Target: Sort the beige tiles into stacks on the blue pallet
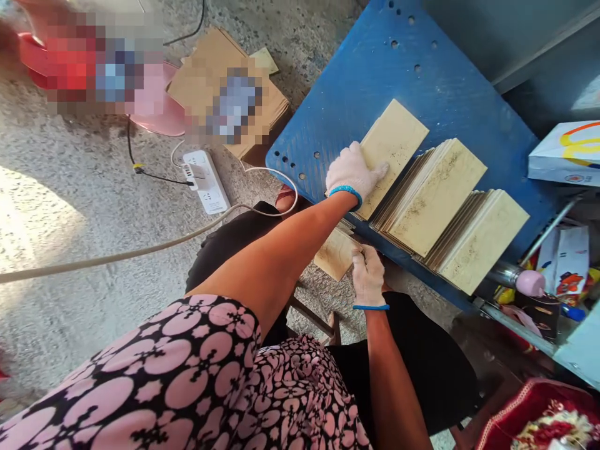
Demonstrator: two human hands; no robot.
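Note:
My left hand [355, 170], in a white knit glove with a blue cuff, grips the left edge of a pale, thin wooden board [396, 137] on the leftmost stack. Its thumb lies across the top face, while its bent fingers are at the side. Lower down, my gloved right hand [369, 272] pinches the right end of another wooden board [335, 253], partly hidden under my left forearm. Two more board stacks lie to the right, a middle stack [438, 197] and a right stack [487, 240], their edges fanned out. Dark specks mark the boards.
The stacks lie on a blue tabletop [356, 81] with holes. Left on the floor are a white power strip [213, 190], a cable [164, 249] and flattened cardboard [206, 69]. A pink-capped bottle [527, 282] and a white box [567, 153] are at the right.

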